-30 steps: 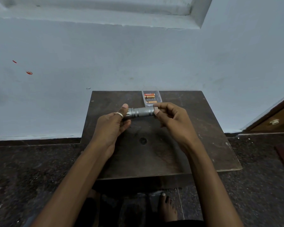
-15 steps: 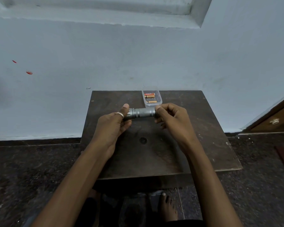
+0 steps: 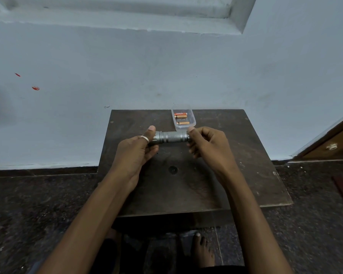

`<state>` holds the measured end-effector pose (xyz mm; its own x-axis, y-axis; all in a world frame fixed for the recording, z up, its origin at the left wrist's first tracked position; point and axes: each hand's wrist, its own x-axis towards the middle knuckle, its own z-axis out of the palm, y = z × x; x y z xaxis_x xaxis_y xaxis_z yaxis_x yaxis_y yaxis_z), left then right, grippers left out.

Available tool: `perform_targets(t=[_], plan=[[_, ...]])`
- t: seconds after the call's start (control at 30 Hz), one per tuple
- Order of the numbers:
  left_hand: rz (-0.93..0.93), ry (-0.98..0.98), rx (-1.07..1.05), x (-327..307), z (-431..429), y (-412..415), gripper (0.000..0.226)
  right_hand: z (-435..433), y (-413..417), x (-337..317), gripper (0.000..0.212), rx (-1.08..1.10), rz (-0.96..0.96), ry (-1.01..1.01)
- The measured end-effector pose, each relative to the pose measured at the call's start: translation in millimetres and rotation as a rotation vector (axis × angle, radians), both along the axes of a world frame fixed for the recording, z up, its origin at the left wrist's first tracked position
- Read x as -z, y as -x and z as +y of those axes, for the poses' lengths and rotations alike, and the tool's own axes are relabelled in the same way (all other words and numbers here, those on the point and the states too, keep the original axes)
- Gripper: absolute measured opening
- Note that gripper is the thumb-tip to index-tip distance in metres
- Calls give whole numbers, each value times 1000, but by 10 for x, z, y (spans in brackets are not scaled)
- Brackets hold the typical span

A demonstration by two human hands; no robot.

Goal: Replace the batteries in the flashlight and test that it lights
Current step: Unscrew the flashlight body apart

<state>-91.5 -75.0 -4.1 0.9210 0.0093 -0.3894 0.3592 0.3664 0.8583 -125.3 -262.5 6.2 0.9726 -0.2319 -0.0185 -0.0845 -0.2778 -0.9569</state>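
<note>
A small grey metal flashlight (image 3: 171,137) is held level above the dark wooden table (image 3: 246,175). My left hand (image 3: 136,149), a ring on one finger, grips the wider head end. My right hand (image 3: 208,144) pinches the tail end between thumb and fingers, which hide the end cap. Just behind the flashlight a clear plastic box (image 3: 183,118) stands on the table with orange batteries (image 3: 181,115) lying inside.
The table stands against a pale blue wall (image 3: 166,66). A dark stone floor (image 3: 28,204) surrounds it. A wooden door (image 3: 333,145) is at the right. My bare foot (image 3: 202,252) shows below the table's front edge.
My right fingers have shifted around the tail end of the flashlight, as in a twist. The flashlight and my left hand stay almost in place.
</note>
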Motion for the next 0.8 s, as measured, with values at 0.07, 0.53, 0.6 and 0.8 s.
perform_targets(t=[0.07,0.53,0.6,0.8], plan=[[2,-1,4,-3,7,-1,21,-2,-4,-24,17,-11,-22,-78],[-10,-2,9,6,0,-1,20,27,7,-31,26,4,-20,-92],[-6,-4,0,6,10,-5,21,16,1,-40,13,-24,-36,-170],[-2,5,-13,4,31,-15,21,0,-11,-31,11,-74,-43,-271]])
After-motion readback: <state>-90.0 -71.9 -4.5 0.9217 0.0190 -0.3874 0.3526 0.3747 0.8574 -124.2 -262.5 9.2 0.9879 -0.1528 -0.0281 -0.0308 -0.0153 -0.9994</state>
